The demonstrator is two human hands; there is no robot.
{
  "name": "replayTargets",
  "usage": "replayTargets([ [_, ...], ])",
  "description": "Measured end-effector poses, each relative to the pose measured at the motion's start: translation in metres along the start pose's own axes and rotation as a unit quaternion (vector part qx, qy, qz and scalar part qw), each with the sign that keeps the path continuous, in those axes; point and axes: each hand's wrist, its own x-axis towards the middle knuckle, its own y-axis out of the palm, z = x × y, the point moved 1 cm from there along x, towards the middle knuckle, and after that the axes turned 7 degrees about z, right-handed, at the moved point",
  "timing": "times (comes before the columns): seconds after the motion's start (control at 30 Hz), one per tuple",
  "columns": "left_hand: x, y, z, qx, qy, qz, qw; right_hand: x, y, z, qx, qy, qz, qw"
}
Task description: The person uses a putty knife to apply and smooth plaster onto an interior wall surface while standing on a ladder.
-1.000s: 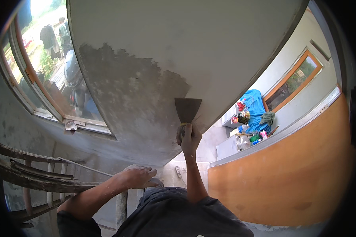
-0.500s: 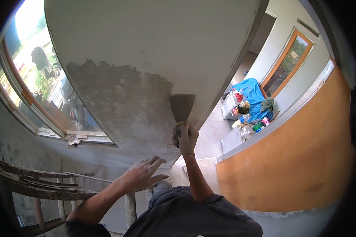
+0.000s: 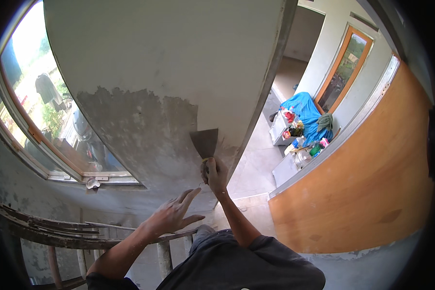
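Before the wall (image 3: 164,58), the scraper (image 3: 205,143) points upward from the right hand (image 3: 217,176) gripping it. The left hand (image 3: 171,215), farther off, is splayed.

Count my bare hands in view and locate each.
2: your right hand grips the scraper near the picture's centre; your left hand is open, lower and further left.
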Motion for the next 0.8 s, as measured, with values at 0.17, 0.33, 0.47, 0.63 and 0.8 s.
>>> replayTargets([
  [0.17,0.000,0.001,-0.001,-0.011,-0.008,0.027,1.000,-0.021,-0.025,-0.050,-0.032,0.028,0.020,0.999],
  [0.33,-0.001,0.001,0.001,-0.006,-0.012,0.061,0.998,-0.030,-0.034,-0.070,-0.027,0.108,0.056,0.992],
  [0.47,-0.001,0.006,0.007,-0.006,0.022,0.074,0.997,-0.026,-0.039,-0.067,-0.049,0.105,0.070,0.991],
  [0.63,-0.002,0.004,0.004,-0.001,-0.003,0.119,0.993,-0.023,-0.034,-0.035,-0.032,0.105,0.042,0.993],
  [0.8,-0.002,0.008,0.007,-0.004,-0.016,0.148,0.989,-0.018,-0.035,0.004,-0.034,0.085,0.021,0.996],
])
